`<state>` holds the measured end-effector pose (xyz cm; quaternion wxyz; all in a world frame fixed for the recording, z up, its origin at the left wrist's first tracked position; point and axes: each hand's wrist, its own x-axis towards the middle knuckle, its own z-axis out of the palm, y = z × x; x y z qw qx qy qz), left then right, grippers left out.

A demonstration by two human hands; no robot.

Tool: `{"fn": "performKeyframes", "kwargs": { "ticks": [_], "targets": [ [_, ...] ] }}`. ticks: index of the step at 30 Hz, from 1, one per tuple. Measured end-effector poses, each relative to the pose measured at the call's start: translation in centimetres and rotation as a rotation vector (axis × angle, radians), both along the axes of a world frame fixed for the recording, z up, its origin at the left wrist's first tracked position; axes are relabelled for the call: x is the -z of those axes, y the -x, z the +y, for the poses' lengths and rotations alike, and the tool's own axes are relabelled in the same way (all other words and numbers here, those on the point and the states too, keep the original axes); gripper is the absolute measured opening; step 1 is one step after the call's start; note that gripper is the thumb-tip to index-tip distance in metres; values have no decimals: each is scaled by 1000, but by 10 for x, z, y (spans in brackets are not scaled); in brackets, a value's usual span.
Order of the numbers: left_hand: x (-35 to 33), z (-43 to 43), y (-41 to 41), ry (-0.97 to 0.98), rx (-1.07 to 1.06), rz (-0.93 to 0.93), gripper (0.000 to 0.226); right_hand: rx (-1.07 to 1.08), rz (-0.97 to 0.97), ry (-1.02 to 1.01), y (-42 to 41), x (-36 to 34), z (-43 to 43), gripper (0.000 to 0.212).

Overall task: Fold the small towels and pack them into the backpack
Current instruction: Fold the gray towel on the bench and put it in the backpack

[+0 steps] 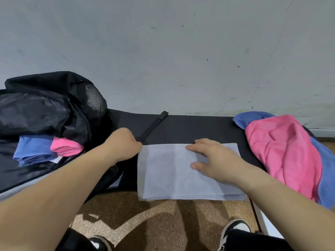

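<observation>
The right hand [212, 160] lies flat with its fingers spread, pressing down on the grey towel [181, 178]. The left hand [123, 142] is curled into a fist just left of the right hand, its knuckles touching the towel's far left corner. Whether its fingers pinch that corner is hidden, so I cannot tell.

The grey towel lies spread under the right hand as a flat folded rectangle on the black table [190, 127]. The towel's near edge hangs over the table's front edge, toward the person.

Just beyond the left hand a black strap [154, 125] runs away at a slant across the table. Left of the left hand the black backpack [45, 105] lies open. A folded blue towel [32, 151] and a folded pink towel [67, 146] sit side by side in its mouth, touching.

Right of the right hand, apart from the grey towel, a loose pink towel [282, 151] is heaped over a loose blue towel [253, 118].
</observation>
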<state>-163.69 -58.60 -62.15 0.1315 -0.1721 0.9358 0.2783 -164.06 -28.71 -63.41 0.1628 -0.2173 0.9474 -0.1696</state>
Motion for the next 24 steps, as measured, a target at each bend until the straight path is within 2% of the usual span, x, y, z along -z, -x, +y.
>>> {"fn": "performKeyframes", "kwargs": {
  "ticks": [2,4,6,7,10,13,16,18,21,24],
  "targets": [
    [1,1,0,133,78,133,4,2,-9,5,-1,-1,0,61],
    [-3,5,-1,95,134,249,12,15,-27,78,0,-5,3,58],
    [-5,13,-1,28,225,212,18,59,21,159,3,-9,11,48],
    [-3,15,-1,59,287,168,24,95,67,157,7,-9,19,42],
    [-1,15,-1,120,347,78,33,256,83,69,17,-11,46,42],
    [-3,10,1,41,317,-13,20,325,3,-25,20,-9,65,48],
    [-4,9,-3,21,351,-73,12,334,5,-25,17,-8,69,20],
    [-5,7,-8,-14,355,-64,12,358,-12,64,15,-11,70,19],
    [-17,6,-15,-227,223,28,17,467,-88,324,12,-19,71,20],
    [-33,5,-21,-681,13,81,20,632,-232,629,12,-27,70,20]
  ]
}}
